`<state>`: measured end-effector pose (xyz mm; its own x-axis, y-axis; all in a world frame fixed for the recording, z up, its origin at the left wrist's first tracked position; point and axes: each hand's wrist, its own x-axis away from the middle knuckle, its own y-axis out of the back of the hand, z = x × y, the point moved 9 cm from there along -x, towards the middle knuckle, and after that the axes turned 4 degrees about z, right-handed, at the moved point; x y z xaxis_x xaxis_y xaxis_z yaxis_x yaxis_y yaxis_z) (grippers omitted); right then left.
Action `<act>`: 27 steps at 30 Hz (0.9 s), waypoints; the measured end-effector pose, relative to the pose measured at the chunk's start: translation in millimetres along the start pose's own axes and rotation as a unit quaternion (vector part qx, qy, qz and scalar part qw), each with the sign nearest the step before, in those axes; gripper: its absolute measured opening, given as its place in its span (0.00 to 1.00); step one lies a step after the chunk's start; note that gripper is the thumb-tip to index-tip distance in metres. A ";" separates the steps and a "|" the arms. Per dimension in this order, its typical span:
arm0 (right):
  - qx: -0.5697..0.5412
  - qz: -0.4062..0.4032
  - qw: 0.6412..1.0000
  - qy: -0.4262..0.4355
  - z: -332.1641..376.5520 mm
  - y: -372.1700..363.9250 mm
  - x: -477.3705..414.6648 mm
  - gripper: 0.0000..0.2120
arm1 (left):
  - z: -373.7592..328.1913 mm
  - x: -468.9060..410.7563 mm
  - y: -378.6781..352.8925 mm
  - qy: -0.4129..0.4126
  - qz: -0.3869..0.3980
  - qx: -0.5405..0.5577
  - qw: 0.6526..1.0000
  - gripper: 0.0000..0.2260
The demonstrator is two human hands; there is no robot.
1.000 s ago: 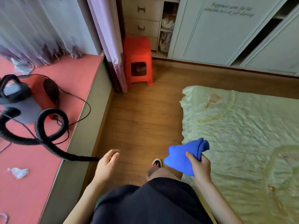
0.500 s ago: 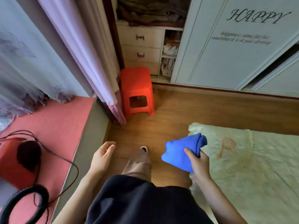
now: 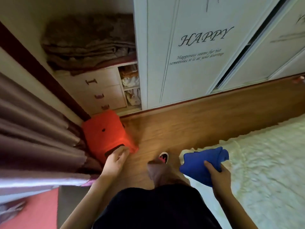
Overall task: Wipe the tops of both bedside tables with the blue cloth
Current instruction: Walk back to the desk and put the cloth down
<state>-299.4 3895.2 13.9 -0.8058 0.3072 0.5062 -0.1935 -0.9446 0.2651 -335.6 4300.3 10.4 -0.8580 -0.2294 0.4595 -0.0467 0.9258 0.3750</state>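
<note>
A bunched blue cloth is held in my right hand, low and right of centre, over the near corner of the bed. My left hand hangs empty with loosely curled fingers beside an orange plastic stool. No bedside table is in view. My leg and one shoe show between the two hands on the wooden floor.
A pale green bedspread fills the right side. White wardrobe doors with lettering stand ahead, with drawers and folded blankets to their left. Curtains hang at the left, above a red ledge.
The view has moved forward towards the wardrobe and stool. The vacuum and most of the red ledge have left the view. The cloth stays in my right hand; my left hand has swung beside the stool.
</note>
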 end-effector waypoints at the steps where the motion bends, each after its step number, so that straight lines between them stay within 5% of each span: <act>1: -0.004 -0.009 1.000 -0.009 3.4 -3.3 -16.6 0.05 | -3.7 -20.9 -1.7 0.005 0.004 -0.001 1.000 0.09; 16: -0.077 -0.042 0.996 -0.014 171.2 -47.3 -249.3 0.13 | -189.0 -302.3 -30.1 -0.023 0.042 -0.047 0.998 0.08; 27: -0.179 -0.249 0.946 -0.106 176.0 53.9 -371.6 0.08 | -371.7 -501.8 -232.2 -0.109 0.249 -0.172 0.947 0.06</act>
<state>88.2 3750.4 -15.5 -0.4421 0.7046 0.5551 -0.7276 -0.6436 0.2374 295.9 4088.8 -7.9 -0.8172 0.3120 0.4846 0.5283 0.7416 0.4134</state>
